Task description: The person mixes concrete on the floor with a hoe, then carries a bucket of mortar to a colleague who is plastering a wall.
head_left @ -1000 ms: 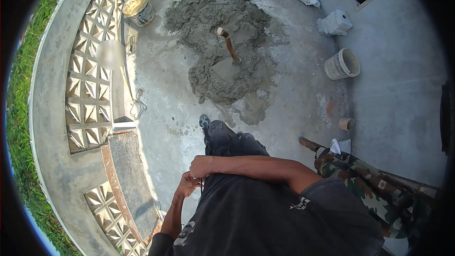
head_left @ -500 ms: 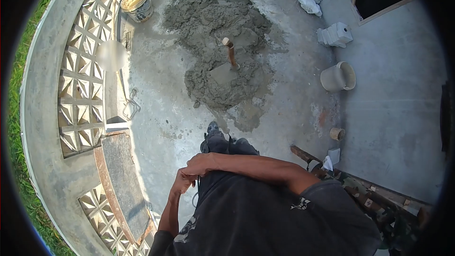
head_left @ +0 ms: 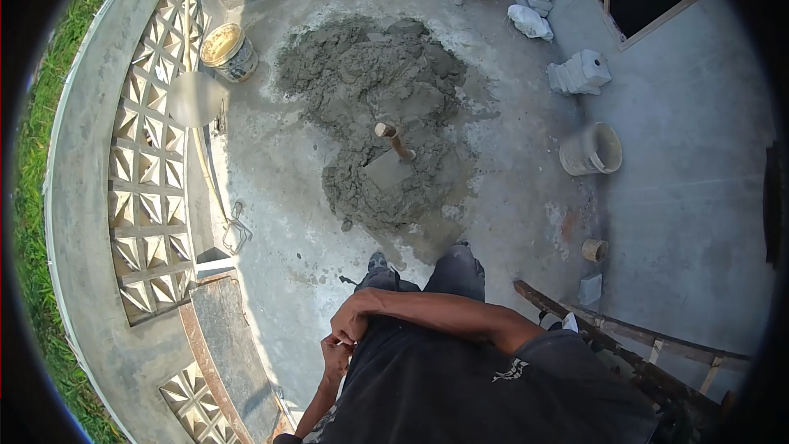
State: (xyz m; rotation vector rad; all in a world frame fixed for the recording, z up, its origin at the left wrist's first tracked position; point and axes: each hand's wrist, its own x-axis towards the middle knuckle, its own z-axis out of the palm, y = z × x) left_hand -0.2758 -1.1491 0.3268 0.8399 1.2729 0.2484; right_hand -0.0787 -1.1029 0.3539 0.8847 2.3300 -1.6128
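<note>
My right hand [head_left: 352, 317] is curled closed at the left side of my waist, its arm crossing in front of my dark shirt [head_left: 460, 386]. Just below it, my left hand [head_left: 335, 354] has its fingers pinched together, touching the right one. A tiny pale spot shows between the fingertips; what they hold is too small to make out. Beyond my feet lies a heap of wet grey mortar [head_left: 370, 74]. A flat-bladed tool with a wooden handle [head_left: 396, 142] stands in its near part, the blade smeared with mortar.
A mortar-stained bucket [head_left: 230, 54] stands at the back left, another bucket [head_left: 592, 150] by the right wall. White blocks [head_left: 582, 73] are stacked along that wall. A board [head_left: 230, 345] leans near the pierced block wall [head_left: 148, 189]. A wooden ladder [head_left: 625, 329] lies at the right.
My view has tilted up, so the heap sits lower in it. Both hands have shifted down in the picture, and they are still together at my waist. One knee shows more now.
</note>
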